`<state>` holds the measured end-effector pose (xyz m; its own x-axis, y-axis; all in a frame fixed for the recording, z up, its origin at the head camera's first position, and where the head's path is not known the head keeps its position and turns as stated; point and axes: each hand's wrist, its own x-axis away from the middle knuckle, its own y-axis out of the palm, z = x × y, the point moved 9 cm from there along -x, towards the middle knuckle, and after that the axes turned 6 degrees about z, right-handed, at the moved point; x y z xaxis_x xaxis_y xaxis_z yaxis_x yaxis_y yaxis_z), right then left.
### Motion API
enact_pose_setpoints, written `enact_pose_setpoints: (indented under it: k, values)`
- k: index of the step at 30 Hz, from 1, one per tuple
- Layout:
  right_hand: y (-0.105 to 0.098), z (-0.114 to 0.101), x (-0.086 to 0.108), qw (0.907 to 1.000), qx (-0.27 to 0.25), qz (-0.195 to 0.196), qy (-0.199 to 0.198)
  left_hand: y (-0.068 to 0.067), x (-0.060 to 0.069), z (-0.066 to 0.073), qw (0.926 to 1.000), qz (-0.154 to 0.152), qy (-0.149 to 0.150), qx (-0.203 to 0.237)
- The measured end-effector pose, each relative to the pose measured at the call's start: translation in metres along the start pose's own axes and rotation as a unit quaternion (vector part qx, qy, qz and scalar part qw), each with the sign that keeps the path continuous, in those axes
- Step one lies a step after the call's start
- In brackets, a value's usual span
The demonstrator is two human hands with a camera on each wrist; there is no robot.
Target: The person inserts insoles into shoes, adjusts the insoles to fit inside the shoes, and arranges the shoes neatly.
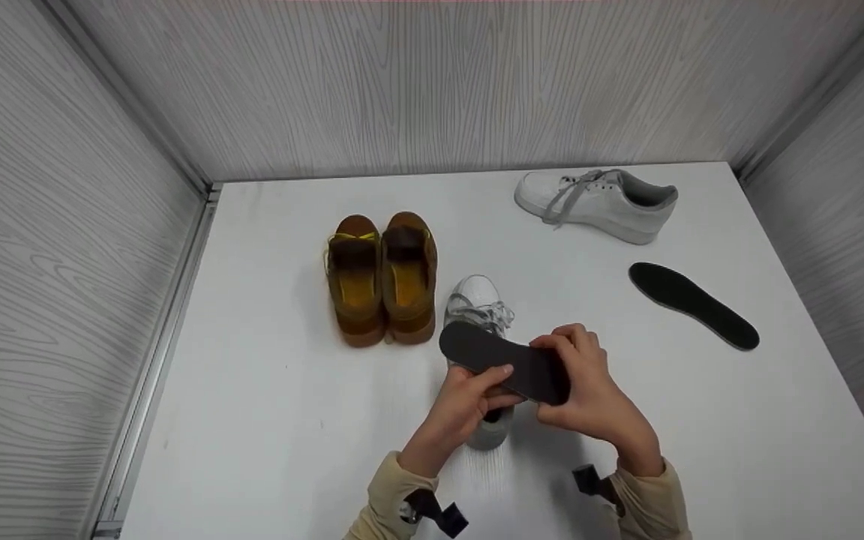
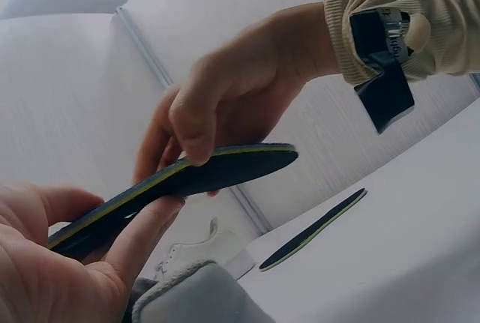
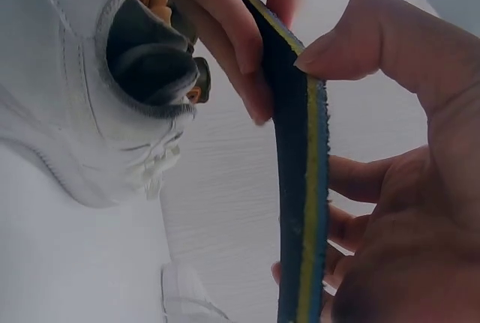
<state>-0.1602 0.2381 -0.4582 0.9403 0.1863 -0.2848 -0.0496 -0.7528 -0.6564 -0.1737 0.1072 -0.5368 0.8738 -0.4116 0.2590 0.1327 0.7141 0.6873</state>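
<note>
A dark insole (image 1: 486, 351) with a yellow layer along its edge is held in the air by both hands. My left hand (image 1: 460, 409) pinches its middle, thumb on the upper face and fingers beneath. The right hand (image 1: 589, 390) grips the end on the right, thumb on one edge and fingers on the other; the right wrist view shows this insole (image 3: 292, 165) between the hands. Below it a white sneaker (image 1: 475, 291) with grey laces stands on the table, its middle partly hidden by the insole and left hand.
A second dark insole (image 1: 694, 304) lies flat on the white table (image 1: 252, 420) at the right. Another white sneaker (image 1: 597, 202) rests near the back edge. Two brown shoes (image 1: 357, 300) with yellow laces stand side by side left of centre. Pale wood-grain panels (image 1: 402, 90) enclose the table.
</note>
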Motion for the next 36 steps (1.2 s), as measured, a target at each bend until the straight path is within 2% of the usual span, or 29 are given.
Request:
enact_pose_setpoints:
  k: [5,10,16,18,20,22,23,25,27,30,32,34,36]
  values:
    - [0.006,-0.006,-0.003,0.9998,0.015,-0.004,-0.011,0.0,0.002,-0.003,0.9998,0.017,0.006,0.01]
    - [0.003,-0.003,-0.003,0.9996,0.027,0.008,-0.004,-0.005,0.003,0.001,0.9976,0.056,0.037,0.018]
    - [-0.015,0.005,-0.001,0.9969,0.03,0.073,0.009,-0.015,0.002,0.009,0.9883,0.122,0.077,0.05]
    - [-0.023,0.01,0.001,0.9941,0.017,0.104,0.027,-0.017,0.002,0.011,0.9847,0.138,0.089,0.06]
    - [-0.029,0.019,0.004,0.988,-0.007,0.139,0.067,-0.019,0.002,0.012,0.9811,0.15,0.098,0.072]
    - [-0.031,0.032,0.008,0.9756,-0.041,0.171,0.131,-0.019,0.002,0.013,0.9782,0.159,0.107,0.08]
    - [-0.031,0.039,0.011,0.9666,-0.065,0.185,0.165,-0.019,0.002,0.013,0.9772,0.162,0.108,0.085]
    - [-0.026,0.052,0.016,0.9455,-0.124,0.202,0.223,-0.02,0.002,0.013,0.9756,0.168,0.109,0.089]
    - [-0.017,0.063,0.019,0.9224,-0.191,0.212,0.26,-0.018,0.002,0.012,0.9755,0.17,0.108,0.088]
    - [-0.007,0.071,0.02,0.8883,-0.292,0.227,0.272,-0.016,0.002,0.01,0.9775,0.167,0.103,0.078]
    - [-0.006,0.074,0.02,0.8715,-0.334,0.238,0.27,-0.014,0.003,0.01,0.9806,0.154,0.101,0.067]
    - [-0.008,0.078,0.019,0.8619,-0.354,0.246,0.267,-0.012,0.005,0.01,0.9837,0.138,0.101,0.056]
    - [-0.013,0.081,0.017,0.8594,-0.359,0.248,0.267,-0.012,0.007,0.012,0.9858,0.122,0.105,0.048]
